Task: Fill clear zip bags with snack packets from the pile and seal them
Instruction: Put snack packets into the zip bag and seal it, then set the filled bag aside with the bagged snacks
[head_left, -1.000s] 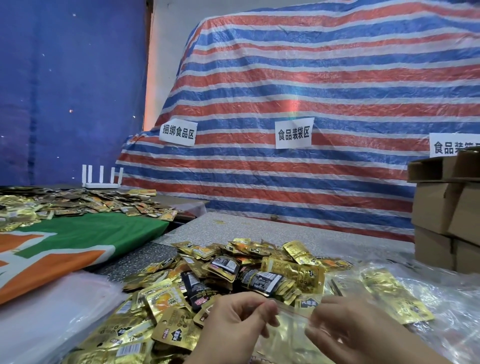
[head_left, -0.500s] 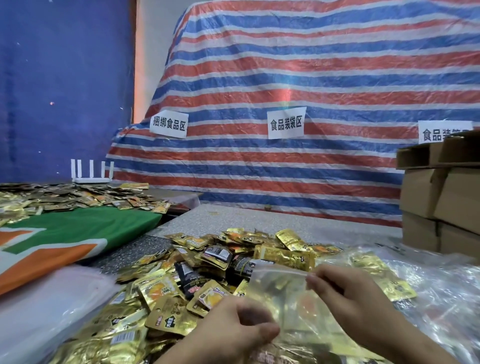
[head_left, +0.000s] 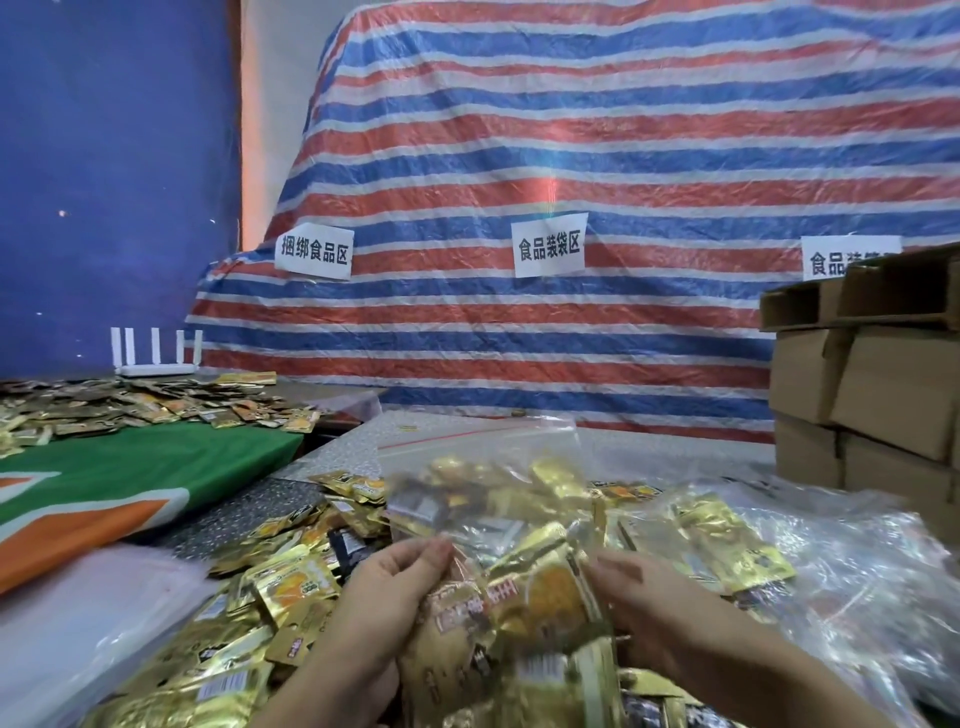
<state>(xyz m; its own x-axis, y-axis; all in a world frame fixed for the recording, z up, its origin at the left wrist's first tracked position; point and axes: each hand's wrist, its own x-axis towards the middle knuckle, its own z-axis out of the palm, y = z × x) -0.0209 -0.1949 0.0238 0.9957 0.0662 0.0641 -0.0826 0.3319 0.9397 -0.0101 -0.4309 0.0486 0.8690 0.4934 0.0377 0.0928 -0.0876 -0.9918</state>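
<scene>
- The left hand (head_left: 387, 597) pinches the left side of a clear zip bag (head_left: 498, 525) between thumb and fingers; the right hand (head_left: 644, 603) curls round its right side.
- The bag stands upright between the two hands at the near edge of the table (head_left: 343, 457), stuffed with gold snack packets, its red-lined mouth up at the top and blurred.
- Under and left of the hands lies the pile of gold packets (head_left: 270, 587), spreading toward the near left corner.
- To the right, near the table's right edge, sits a heap of crinkled clear bags (head_left: 857, 582), some with gold packets inside.
- At the near left, a stack of flat clear bags (head_left: 78, 623) lies beside a green and orange cloth (head_left: 130, 478).
- Beyond the cloth, more packets (head_left: 145, 405) are scattered, with a white router (head_left: 156, 358) behind them.
- Cardboard boxes (head_left: 862, 395) are stacked at the far right.
- A red, white and blue striped tarp (head_left: 571, 156) hangs behind, bearing white paper signs (head_left: 549, 244).
</scene>
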